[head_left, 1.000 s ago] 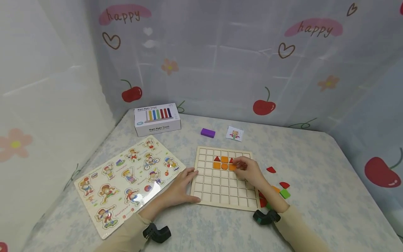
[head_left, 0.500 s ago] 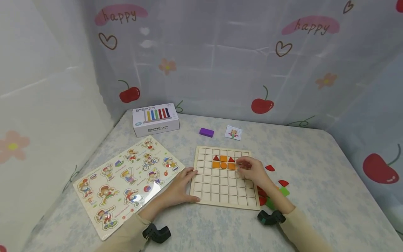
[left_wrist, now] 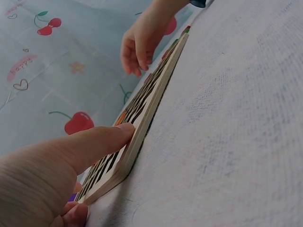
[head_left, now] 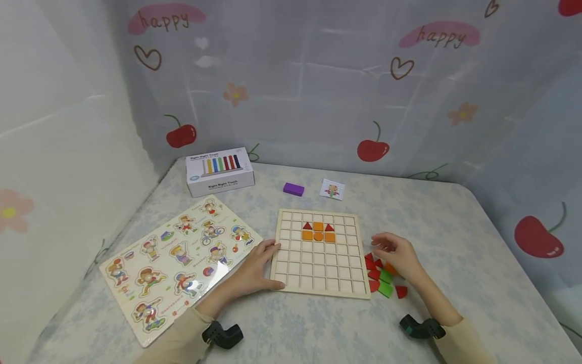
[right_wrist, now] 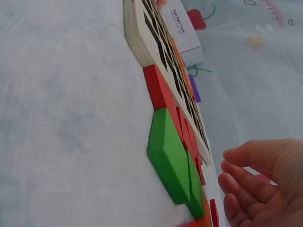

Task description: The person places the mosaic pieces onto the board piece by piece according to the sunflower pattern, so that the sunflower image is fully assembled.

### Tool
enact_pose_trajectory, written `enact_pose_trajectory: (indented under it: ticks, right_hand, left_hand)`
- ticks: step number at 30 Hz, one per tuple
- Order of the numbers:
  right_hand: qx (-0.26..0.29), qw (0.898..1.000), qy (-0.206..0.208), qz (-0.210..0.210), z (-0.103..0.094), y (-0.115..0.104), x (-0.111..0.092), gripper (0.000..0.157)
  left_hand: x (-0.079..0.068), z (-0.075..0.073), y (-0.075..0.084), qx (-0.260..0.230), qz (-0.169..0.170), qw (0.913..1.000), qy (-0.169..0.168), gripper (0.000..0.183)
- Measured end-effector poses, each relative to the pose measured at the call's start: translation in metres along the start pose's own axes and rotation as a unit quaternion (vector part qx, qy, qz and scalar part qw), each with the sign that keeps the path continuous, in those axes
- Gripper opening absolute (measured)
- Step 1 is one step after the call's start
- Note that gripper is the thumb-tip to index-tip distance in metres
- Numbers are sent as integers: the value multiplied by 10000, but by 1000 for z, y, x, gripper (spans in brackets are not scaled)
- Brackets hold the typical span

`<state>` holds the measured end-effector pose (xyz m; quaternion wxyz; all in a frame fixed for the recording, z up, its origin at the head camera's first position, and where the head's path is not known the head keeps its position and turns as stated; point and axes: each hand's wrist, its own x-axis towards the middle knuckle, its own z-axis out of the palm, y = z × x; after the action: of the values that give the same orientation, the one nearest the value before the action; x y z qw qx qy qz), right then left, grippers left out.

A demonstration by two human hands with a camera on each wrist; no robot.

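A square wooden grid board (head_left: 320, 273) lies flat on the table, with orange squares (head_left: 307, 235), an orange circle (head_left: 318, 236) and red triangles (head_left: 329, 228) set in its upper cells. My left hand (head_left: 254, 268) rests at the board's left edge; in the left wrist view its straight thumb (left_wrist: 106, 142) presses on the frame. To the right of the board my right hand (head_left: 400, 255) hovers beside loose pieces, fingers loosely bent with nothing between them. Those include green pieces (right_wrist: 165, 156) and red pieces (right_wrist: 158, 87); the hand partly hides an orange one (head_left: 389, 269).
A picture puzzle board (head_left: 177, 268) with cartoon figures lies at the left, close to my left forearm. Behind stand a white box (head_left: 220, 172) and a purple block (head_left: 293, 189). A small pattern card (head_left: 332, 189) lies beyond the board.
My right hand has left the board's upper right area and moved right, to the loose pieces. The second red triangle and the right orange square now show uncovered. My left hand stays at the edge.
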<state>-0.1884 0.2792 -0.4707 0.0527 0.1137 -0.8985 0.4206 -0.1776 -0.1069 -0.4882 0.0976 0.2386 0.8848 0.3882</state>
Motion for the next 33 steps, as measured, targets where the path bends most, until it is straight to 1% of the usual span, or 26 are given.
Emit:
enact_pose_trajectory:
  ticks: [5,8,13,16,19,22,28,31,33]
  right_hand:
    - [-5,9998,-83,176,-8,2,-10,29]
    - [-98,9996,-140,238,-11,3,-15,29]
    - [-269,9988,-325,256,-10,5,-21,31]
    - [-345,9985,-327,260,-8,6,-22,31]
    - [-413,9985,-245,271,-6,7,-22,31]
    - [-478,9986,-118,189,-3,9,-22,32]
    - [-531,9982,277,8,-3,12,-23,33]
    - [-445,9983,387,-19,-2,9,-22,34]
    - [-391,9985,380,-28,1,3,-18,34]
  left_hand:
    - [1,-1,-2,39,-16,10000,32,100]
    - [1,-1,-3,66,8,10000,21,100]
    - [0,-2,-3,15,6,10000,24,100]
    - [-1,-2,-2,-18,3,10000,10,100]
    - [-1,-2,-1,-43,-12,10000,-15,99]
    - [-1,-2,-1,-68,-33,10000,-31,99]
    - [0,-1,0,-44,-6,10000,-30,99]
    - [0,-1,0,-42,-21,10000,-39,100]
    - [0,-1,1,-40,-20,10000,-34,100]
